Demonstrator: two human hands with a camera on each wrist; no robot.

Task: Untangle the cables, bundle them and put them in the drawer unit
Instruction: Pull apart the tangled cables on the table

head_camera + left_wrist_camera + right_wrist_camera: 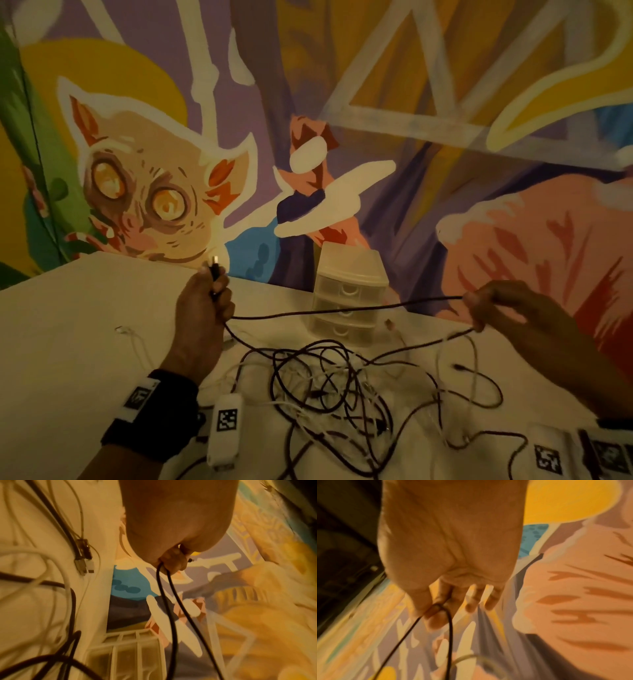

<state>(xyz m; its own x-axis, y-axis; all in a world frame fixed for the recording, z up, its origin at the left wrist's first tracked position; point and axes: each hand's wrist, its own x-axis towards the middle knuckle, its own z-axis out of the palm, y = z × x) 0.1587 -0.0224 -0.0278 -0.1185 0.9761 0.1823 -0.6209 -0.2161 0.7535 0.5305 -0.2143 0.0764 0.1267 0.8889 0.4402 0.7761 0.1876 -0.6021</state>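
A dark cable (342, 310) stretches between my two hands above the white table (68, 325). My left hand (210, 294) grips its plug end, the metal USB tip (215, 259) sticking up above the fist; in the left wrist view two dark strands (173, 601) hang from the fist (171, 561). My right hand (479, 301) pinches a bend of the same cable between thumb and forefinger (435, 609), the other fingers loose. A tangle of dark and white cables (329, 380) lies on the table below. The translucent drawer unit (347, 291) stands behind, drawers closed.
A painted mural wall (308, 120) rises directly behind the table. White tagged boxes lie at the near edge, one (224, 431) by my left wrist and another (548, 455) at the right. A loose white cable (133, 339) lies left of the tangle.
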